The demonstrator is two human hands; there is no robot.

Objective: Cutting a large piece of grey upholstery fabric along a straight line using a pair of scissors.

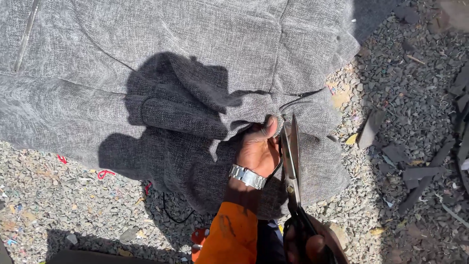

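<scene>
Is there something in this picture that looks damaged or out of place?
Yes. The grey cloth lies bunched on bare gravel, with red thread bits and dark scraps scattered around. The left hand grips it beside the scissors.

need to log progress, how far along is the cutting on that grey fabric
Early, by the look of it. Done: no long cut shows; the grey fabric lies largely whole over the gravel, seams intact. In hand: the left hand pinches a bunched edge while the right hand holds the scissors, blades slightly parted at that edge. Left: nearly the whole piece.
</scene>
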